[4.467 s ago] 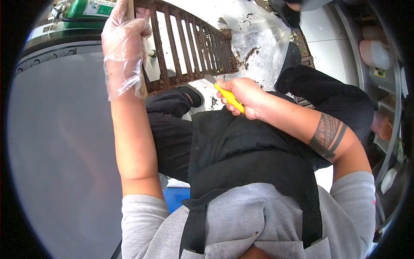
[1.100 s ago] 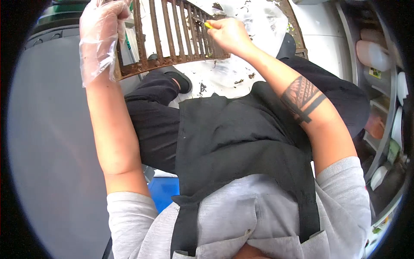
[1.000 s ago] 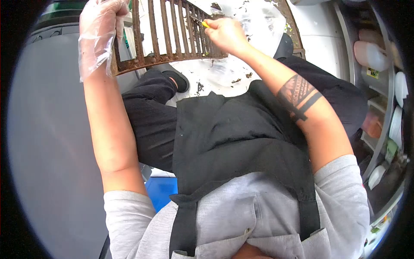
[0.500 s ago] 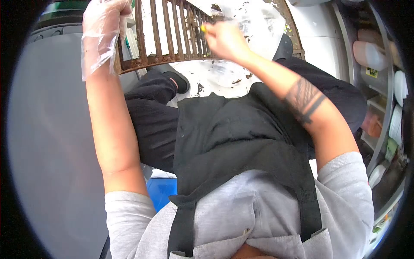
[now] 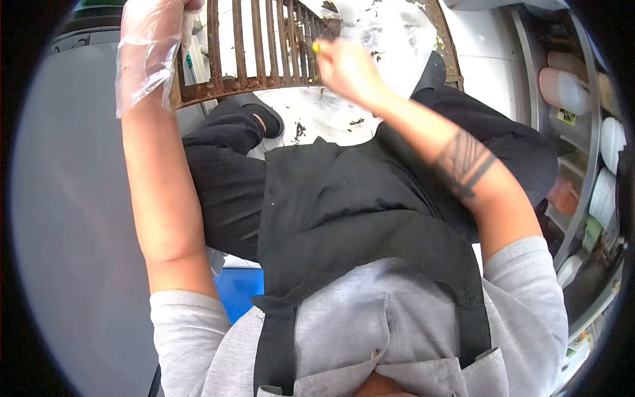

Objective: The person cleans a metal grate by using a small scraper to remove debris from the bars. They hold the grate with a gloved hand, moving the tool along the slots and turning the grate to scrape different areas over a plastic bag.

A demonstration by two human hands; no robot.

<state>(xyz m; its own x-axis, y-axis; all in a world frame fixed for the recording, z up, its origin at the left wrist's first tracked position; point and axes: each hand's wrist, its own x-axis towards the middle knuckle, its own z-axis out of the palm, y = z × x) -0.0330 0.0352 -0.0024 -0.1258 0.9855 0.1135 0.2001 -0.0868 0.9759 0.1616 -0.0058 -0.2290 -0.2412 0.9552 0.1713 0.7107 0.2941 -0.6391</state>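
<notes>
From my seat, the left hand (image 5: 149,49) is up at the top of the view, wrapped in a loose clear glove (image 5: 135,86) and closed tight around the near corner of the grate (image 5: 258,46). The grate is rusty and crusted. It is held up off the floor in front of the knees, with its bars running away from the body and its lower rail level with the left wrist.

The right hand (image 5: 344,66) is bare and blurred. It sits against the grate's right end, just beside the last bars. It is clenched on a yellow tool (image 5: 316,46), of which I see only a small nub above the knuckles. I cannot tell whether the working end touches the metal.

Behind and to the right of the right hand lies a plastic sheet (image 5: 397,33) flecked with dark scrapings, and more flecks lie below the grate on the pale floor (image 5: 311,122). A black shoe (image 5: 264,119) shows under the grate, between the two forearms. A black apron (image 5: 344,212) covers the lap below both hands.

Well out past the right elbow there are shelves (image 5: 585,132) holding a pale jug (image 5: 565,89). A smooth grey surface (image 5: 73,198) runs outside the left arm.
</notes>
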